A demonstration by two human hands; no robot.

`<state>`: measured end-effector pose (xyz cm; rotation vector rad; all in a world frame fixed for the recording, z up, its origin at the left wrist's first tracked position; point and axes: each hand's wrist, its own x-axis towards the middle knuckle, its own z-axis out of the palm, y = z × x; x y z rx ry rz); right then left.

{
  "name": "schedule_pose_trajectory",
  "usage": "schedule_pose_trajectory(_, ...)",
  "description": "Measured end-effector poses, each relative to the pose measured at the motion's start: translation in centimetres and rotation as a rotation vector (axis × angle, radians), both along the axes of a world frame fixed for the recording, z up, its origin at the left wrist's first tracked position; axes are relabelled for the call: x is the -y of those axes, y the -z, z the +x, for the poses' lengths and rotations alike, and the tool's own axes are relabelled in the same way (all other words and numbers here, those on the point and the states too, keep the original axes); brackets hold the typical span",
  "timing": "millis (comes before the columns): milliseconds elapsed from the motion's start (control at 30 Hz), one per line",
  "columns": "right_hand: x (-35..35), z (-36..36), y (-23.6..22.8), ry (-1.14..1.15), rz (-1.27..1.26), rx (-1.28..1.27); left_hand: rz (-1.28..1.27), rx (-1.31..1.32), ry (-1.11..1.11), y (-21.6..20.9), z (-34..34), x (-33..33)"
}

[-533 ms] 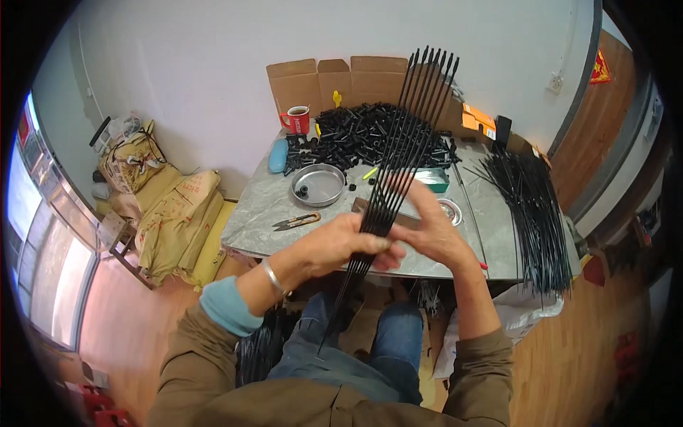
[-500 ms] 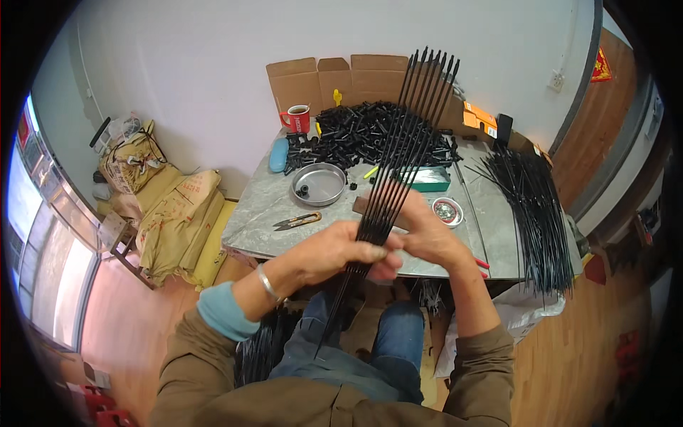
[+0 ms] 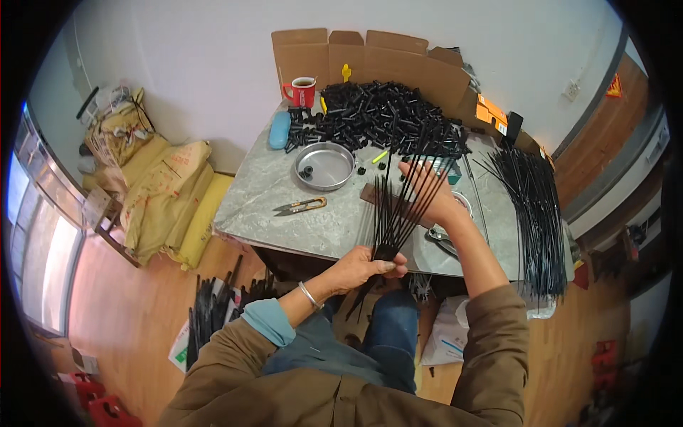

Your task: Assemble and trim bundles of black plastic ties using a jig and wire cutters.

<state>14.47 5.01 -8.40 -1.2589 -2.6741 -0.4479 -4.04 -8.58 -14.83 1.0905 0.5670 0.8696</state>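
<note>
My left hand (image 3: 366,268) is closed round a bundle of thin black rods (image 3: 388,231) in front of the table's near edge. The rods fan out upward above the grip, and their lower ends hang over my lap. My right hand (image 3: 435,196) is raised beside the upper rods with its fingers stretched out; some rods cross in front of them. A brown block (image 3: 368,193) lies behind the rods. Pliers (image 3: 442,240) rest under my right forearm, which partly covers a white bowl (image 3: 466,201). Beyond the right hand sits a green box (image 3: 452,169).
A heap of black plastic parts (image 3: 384,114) lies against cardboard (image 3: 398,53). Snips (image 3: 306,206), a round metal tray (image 3: 338,169), a blue case (image 3: 279,130) and a red mug (image 3: 303,94) stand left. More black rods (image 3: 530,220) lie right. Yellow sacks (image 3: 163,199) fill the left.
My right hand has left the spot beside my left hand and moved up along the rods, its fingers now stretched. The rods have lowered and spread out. The whole view has shifted.
</note>
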Motion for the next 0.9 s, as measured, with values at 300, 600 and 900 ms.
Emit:
schedule_pose_trajectory(300,5.8,-1.9,-4.8,-0.395,-1.397,-1.497,-0.215,-0.002,0.128,1.7,0.3,-1.5)
schedule_pose_trajectory(600,7.7,-1.8,-3.0,-0.472,-1.296,-1.545,0.889,-0.732,-0.838,-1.8,0.5,1.0)
schedule_pose_trajectory(900,11.0,-2.7,-3.6,-0.471,-1.047,-1.204,1.164,-0.593,-0.012,0.8,-0.9,-6.2)
